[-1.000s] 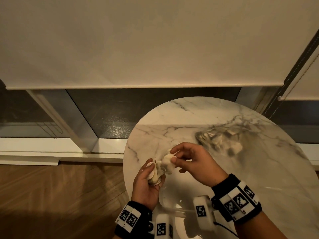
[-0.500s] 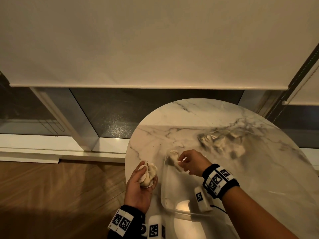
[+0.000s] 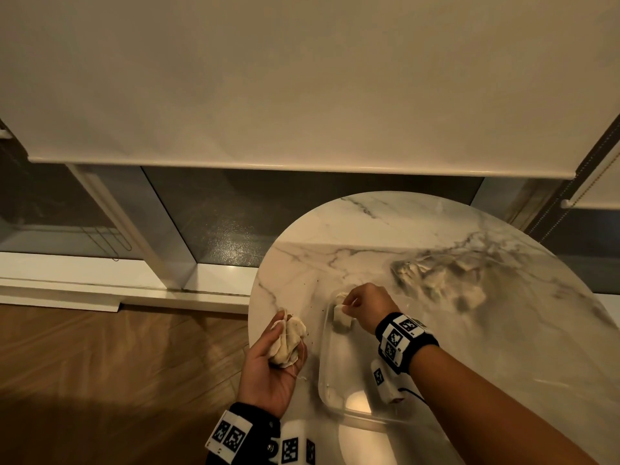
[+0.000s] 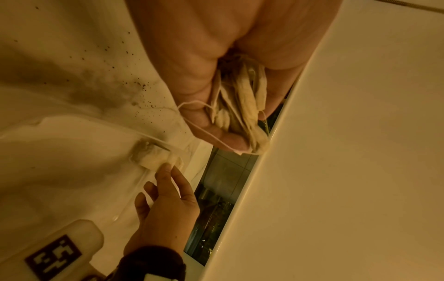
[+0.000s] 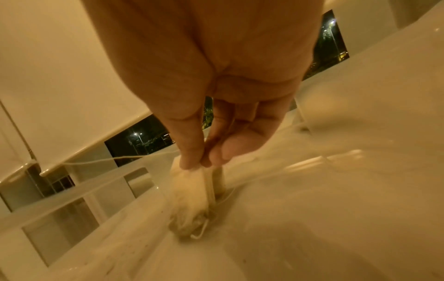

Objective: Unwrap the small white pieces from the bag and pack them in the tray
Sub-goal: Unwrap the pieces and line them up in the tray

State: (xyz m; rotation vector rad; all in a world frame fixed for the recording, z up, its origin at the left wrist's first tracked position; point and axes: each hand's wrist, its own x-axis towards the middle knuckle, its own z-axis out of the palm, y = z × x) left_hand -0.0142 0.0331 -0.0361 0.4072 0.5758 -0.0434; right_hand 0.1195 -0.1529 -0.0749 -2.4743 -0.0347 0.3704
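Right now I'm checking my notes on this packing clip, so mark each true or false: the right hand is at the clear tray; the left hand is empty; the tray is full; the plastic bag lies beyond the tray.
1. The right hand pinches a white piece at the clear tray's far corner. True.
2. The left hand is empty. False: it holds a bundle of pieces.
3. The tray is full. False: most of its floor is bare.
4. The plastic bag lies on the marble table beyond the tray. True.

A round marble table (image 3: 436, 250) stands at the near right. Wooden floor (image 3: 117, 374) lies left. Beyond, a cream roller blind (image 3: 302, 78) hangs over dark windows (image 3: 302, 213); the light is warm and dim.
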